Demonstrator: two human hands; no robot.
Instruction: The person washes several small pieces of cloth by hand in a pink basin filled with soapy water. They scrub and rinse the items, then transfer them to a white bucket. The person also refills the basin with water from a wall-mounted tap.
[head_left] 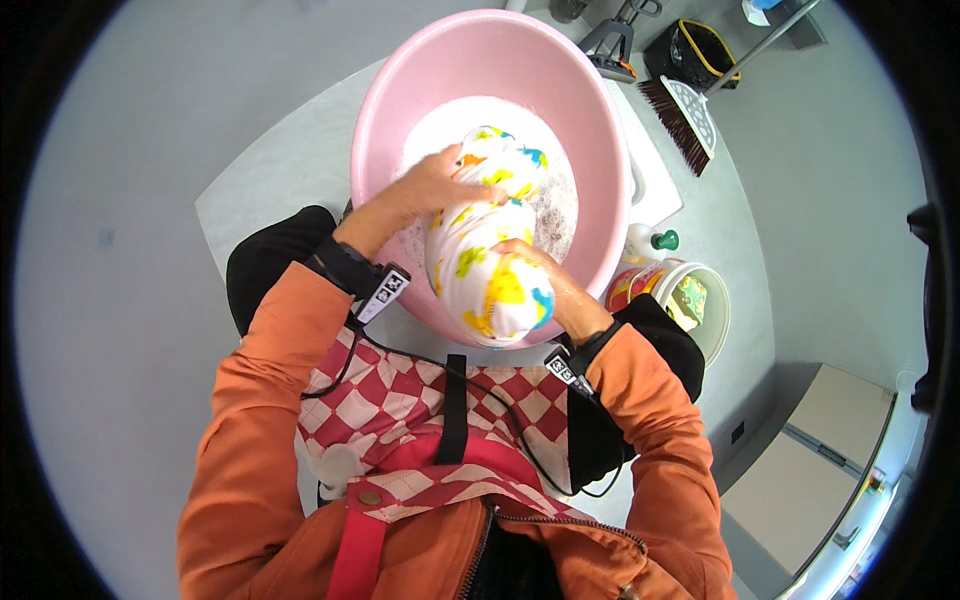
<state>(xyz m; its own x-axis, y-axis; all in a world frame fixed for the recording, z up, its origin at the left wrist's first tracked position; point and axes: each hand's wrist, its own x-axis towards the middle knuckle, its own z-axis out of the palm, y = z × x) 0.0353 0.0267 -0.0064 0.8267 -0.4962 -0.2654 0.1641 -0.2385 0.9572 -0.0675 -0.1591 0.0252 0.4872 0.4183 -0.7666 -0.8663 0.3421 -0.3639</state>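
A plump bundle of white patterned cloth (pixel 487 275), with yellow, blue and orange patches, lies over the near side of a pink basin (pixel 480 60). Its far end reaches above the foamy water (pixel 465 112) inside, and its near end rests by the rim. My left hand (pixel 445 185) grips the cloth from the left at its narrowed middle, thumb across the top. Lower down on the right side, my right hand (pixel 540 268) holds it too; some of those fingers are hidden behind the folds.
To the right of the basin stand a white bottle with a green cap (pixel 664 240) and a white bucket (pixel 715 320) with a yellow-green packet. A broom (pixel 685 115), a dustpan (pixel 612 48) and a black bin (pixel 695 55) are at the far right. A cable crosses my checked apron (pixel 400 385).
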